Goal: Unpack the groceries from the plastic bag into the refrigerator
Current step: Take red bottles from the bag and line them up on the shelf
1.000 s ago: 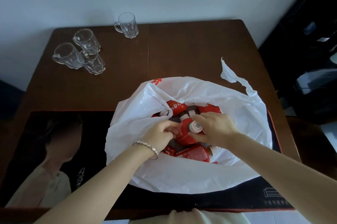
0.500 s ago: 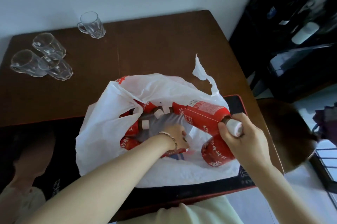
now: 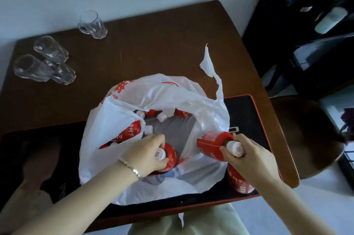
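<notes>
Bottles point(image 3: 212, 143) need straight lifts clear of the bag point(image 3: 153, 96) (left hand point(image 3: 149, 150) grips one neck, right hand point(image 3: 249, 160) another).

A red-printed white plastic bag point(image 3: 162, 98) sits open. Inside lie red bottles point(image 3: 132, 131) with white caps; another bottle point(image 3: 212, 144) tilts at its right rim.

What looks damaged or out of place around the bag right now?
The plastic bag looks torn: its far-right handle stands up as a ragged loose strip. One red bottle sits outside it on the mat, close to the table edge.
</notes>
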Motion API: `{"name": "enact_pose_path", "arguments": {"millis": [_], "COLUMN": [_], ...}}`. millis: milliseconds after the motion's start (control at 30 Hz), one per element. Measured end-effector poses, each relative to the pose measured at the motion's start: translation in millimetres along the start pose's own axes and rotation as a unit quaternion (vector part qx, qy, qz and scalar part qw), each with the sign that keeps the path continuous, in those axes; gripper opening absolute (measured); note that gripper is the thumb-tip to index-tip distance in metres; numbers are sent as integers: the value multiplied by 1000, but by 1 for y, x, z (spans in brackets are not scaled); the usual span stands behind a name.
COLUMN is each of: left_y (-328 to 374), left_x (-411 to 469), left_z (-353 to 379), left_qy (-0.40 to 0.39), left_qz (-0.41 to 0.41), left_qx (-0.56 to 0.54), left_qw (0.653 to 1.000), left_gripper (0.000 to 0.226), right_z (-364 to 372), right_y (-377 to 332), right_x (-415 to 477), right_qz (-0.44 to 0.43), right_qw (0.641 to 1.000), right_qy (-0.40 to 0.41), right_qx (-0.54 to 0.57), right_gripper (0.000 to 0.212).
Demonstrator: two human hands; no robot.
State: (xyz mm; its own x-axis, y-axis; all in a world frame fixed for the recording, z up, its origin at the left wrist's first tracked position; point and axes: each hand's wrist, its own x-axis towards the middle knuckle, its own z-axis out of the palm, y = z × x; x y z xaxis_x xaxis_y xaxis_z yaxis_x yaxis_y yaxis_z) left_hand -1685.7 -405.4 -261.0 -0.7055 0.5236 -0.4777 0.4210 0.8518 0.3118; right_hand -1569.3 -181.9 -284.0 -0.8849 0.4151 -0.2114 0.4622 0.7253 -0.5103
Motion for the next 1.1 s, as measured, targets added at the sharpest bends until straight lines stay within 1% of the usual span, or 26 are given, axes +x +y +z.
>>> {"name": "enact_pose_path", "arguments": {"millis": [67, 133, 167, 233, 333, 400, 500, 600, 667, 733, 833, 967, 1033, 1100], "left_y": [1, -1, -4, -8, -11, -12, -6, 16, 41, 74, 133, 226, 276, 324], "left_x": [-16, -24, -25, -27, -34, -38, -37, -32, -32, -37, -57, -114, -156, -202], "left_z": [-2, -9, -15, -28, -51, -68, -90, -97, -93, -81, -57, -7, 26, 63], "left_qy": [70, 142, 166, 197, 235, 245, 217, 174, 138, 112, 76, 11, -21, -58], "left_qz": [0, -12, -14, 2, 45, 85, 164, 243, 291, 351, 446, 563, 613, 653], "left_qx": [-34, -96, -123, -153, -171, -169, -136, -105, -86, -59, -35, -3, 13, 23], "left_qw": [997, 985, 978, 968, 956, 951, 953, 949, 943, 928, 891, 827, 789, 755], "left_gripper": [27, 26, 27, 27, 29, 29, 27, 25, 28, 25, 19, 21, 22, 19], "right_z": [-1, -2, -3, -4, -9, -16, -33, -53, -64, -74, -88, -97, -99, -100], "right_y": [-11, -23, -31, -45, -66, -81, -96, -99, -92, -80, -55, -14, 10, 34], "right_x": [2, 4, 3, 2, -4, -12, -36, -72, -101, -137, -206, -318, -382, -448], "right_qz": [-6, -19, -25, -30, -20, -4, 29, 68, 103, 157, 241, 328, 370, 412], "right_qw": [1000, 999, 999, 998, 997, 997, 997, 993, 985, 974, 950, 907, 879, 846], "right_qy": [-12, -16, -18, -28, -42, -30, 4, 57, 84, 101, 147, 239, 277, 316], "right_qx": [-9, -25, -33, -41, -56, -66, -70, -81, -106, -127, -134, -112, -112, -122], "right_gripper": [29, 29, 29, 31, 34, 36, 37, 27, 28, 33, 37, 43, 45, 52]}}
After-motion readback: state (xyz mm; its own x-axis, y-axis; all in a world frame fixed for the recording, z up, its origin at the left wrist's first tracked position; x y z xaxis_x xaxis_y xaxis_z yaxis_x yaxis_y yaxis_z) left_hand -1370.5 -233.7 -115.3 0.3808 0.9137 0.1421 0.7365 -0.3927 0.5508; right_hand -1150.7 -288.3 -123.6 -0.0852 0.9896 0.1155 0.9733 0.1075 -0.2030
